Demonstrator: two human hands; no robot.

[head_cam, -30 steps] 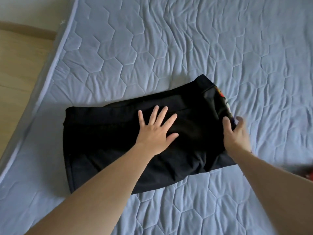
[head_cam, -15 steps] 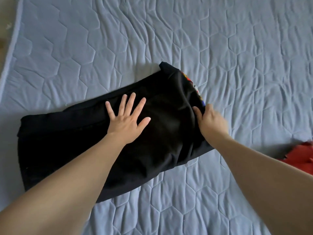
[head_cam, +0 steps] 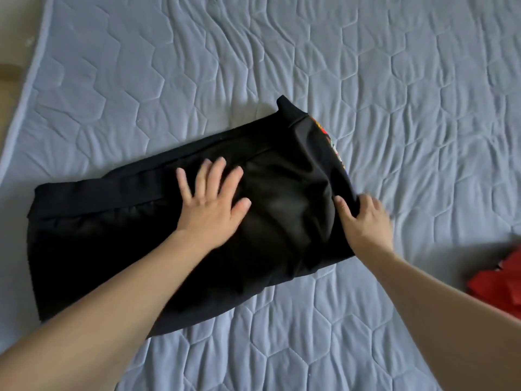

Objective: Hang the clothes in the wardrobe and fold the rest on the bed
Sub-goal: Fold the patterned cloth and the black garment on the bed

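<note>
Black garment (head_cam: pixel 267 221) looks soft, light, limp (slightly sheeny): left hand (head_cam: pixel 211 204) presses flat mid-cloth, right hand (head_cam: pixel 363 218) apparently pinches its right edge, the natural hold.

Pale blue quilted mattress (head_cam: pixel 366 80) stitched in hexagons, filling nearly all of the view; strip of tan wooden floor (head_cam: pixel 8 108) past its left edge; soft, dim light.

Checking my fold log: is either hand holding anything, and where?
Right hand grips the folded black garment at its right edge; left hand only presses flat.
</note>
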